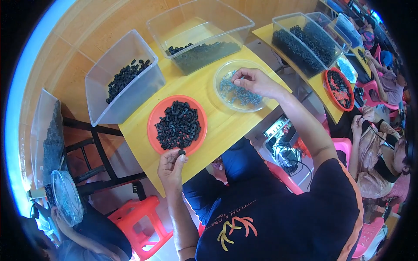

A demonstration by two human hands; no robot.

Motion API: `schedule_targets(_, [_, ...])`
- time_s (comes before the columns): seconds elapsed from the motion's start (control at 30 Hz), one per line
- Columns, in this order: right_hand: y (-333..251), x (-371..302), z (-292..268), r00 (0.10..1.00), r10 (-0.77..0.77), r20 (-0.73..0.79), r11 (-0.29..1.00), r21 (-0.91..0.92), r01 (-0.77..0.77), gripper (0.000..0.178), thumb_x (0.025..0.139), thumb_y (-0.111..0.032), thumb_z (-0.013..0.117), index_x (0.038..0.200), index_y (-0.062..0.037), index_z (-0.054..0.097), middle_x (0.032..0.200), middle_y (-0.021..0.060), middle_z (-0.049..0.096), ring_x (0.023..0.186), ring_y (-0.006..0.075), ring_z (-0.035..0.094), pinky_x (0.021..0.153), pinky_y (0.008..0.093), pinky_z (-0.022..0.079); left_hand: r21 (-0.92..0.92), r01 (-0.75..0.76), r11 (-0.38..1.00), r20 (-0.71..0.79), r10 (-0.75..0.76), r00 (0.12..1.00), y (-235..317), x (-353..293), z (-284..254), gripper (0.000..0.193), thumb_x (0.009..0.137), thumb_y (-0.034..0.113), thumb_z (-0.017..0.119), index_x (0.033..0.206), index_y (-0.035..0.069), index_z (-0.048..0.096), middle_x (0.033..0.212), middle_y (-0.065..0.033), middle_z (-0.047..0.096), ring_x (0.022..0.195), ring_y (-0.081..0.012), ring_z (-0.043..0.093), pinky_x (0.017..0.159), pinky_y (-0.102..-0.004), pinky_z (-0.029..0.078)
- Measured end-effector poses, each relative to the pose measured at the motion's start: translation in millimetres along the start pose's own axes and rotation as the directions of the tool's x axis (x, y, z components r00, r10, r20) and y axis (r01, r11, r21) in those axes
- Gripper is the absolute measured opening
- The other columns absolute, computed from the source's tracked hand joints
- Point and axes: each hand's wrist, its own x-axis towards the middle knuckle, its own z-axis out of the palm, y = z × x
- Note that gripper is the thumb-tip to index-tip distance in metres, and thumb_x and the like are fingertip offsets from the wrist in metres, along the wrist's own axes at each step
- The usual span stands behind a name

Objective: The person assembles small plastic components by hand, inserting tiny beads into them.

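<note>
A small black piece (181, 152) is held by the left hand (171, 167). It is pinched between the thumb and the fingers, which are clamped on it. The piece is held at the near edge of a round orange dish (152, 119). Its dark, round end is poked out past the fingertips, toward the dish. The rest is hidden by the hand, so which way its long axis runs cannot be told.

The dish is filled with a heap of black bits (178, 124), and they are pointed every which way.

The right hand (254, 82) is held over a clear round tub (220, 75). Its fingers are bent and brought close to the thumb. It cannot be told if the tips touch, or if something tiny is pinched there. Blue-gray beads (246, 97) are spread in the tub below.

The dish and the tub are set apart on a yellow tabletop (222, 126). More dark bits are kept in a clear bin (141, 95) beyond the dish.
</note>
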Motion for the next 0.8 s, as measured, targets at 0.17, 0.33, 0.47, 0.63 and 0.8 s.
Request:
schedule_targets(0.17, [4, 5, 5, 0.998, -0.057, -0.041, 0.998, -0.03, 0.056, 0.019, 0.093, -0.019, 0.064, 0.104, -0.0035, 0.067, 0.083, -0.0023, 0.061, 0.067, 0.0038, 0.05, 0.06, 0.0198, 0.041, -0.038, -0.007, 0.999, -0.016, 0.006, 1.0, 4, 1, 8, 0.019, 0.089, -0.002, 0.062, 0.107, 0.0, 0.058, 0.097, -0.0074, 0.066, 0.086, -0.0138, 0.064, 0.081, -0.0273, 0.051])
schedule_targets(0.33, [-70, -31, 48, 0.983, 0.036, 0.18, 0.916, 0.387, -0.105, 0.021, 0.094, -0.024, 0.065, 0.107, -0.0073, 0.067, 0.088, -0.0041, 0.065, 0.071, 0.001, 0.051, 0.059, 0.0181, 0.04, -0.087, -0.03, 0.996, 0.032, 0.033, 0.999, 13, 8, 33, 0.021, 0.087, -0.004, 0.065, 0.106, 0.001, 0.059, 0.099, -0.0065, 0.066, 0.089, -0.0127, 0.063, 0.083, -0.0263, 0.051])
schedule_targets(0.47, [-95, -49, 96, 0.963, -0.035, 0.266, 0.862, 0.495, -0.105, 0.022, 0.093, -0.022, 0.065, 0.106, -0.0041, 0.064, 0.087, -0.0021, 0.063, 0.069, 0.0028, 0.05, 0.061, 0.0183, 0.041, -0.172, -0.06, 0.983, 0.099, 0.078, 0.992, 21, 9, 43, 0.023, 0.086, -0.007, 0.066, 0.106, 0.002, 0.06, 0.099, -0.0028, 0.062, 0.093, -0.0094, 0.06, 0.083, -0.0235, 0.049])
schedule_targets(0.63, [-100, -52, 116, 0.942, -0.046, 0.333, 0.837, 0.528, -0.146, 0.021, 0.094, -0.021, 0.064, 0.105, -0.0036, 0.064, 0.088, -0.0015, 0.062, 0.068, 0.0033, 0.05, 0.061, 0.0183, 0.042, -0.118, -0.166, 0.979, 0.093, 0.177, 0.98, 24, 4, 43, 0.024, 0.086, -0.007, 0.065, 0.108, 0.002, 0.06, 0.099, -0.004, 0.062, 0.092, -0.0097, 0.06, 0.083, -0.024, 0.049])
schedule_targets(0.8, [-96, -58, 122, 0.955, -0.021, 0.295, 0.811, 0.564, -0.156, 0.02, 0.095, -0.02, 0.062, 0.106, -0.003, 0.062, 0.089, 0.0002, 0.062, 0.069, 0.0041, 0.051, 0.06, 0.0195, 0.043, -0.332, -0.001, 0.943, 0.059, 0.021, 0.998, 19, 0, 36, 0.024, 0.089, -0.002, 0.063, 0.113, 0.001, 0.06, 0.103, -0.0083, 0.064, 0.087, -0.0134, 0.063, 0.08, -0.0259, 0.051])
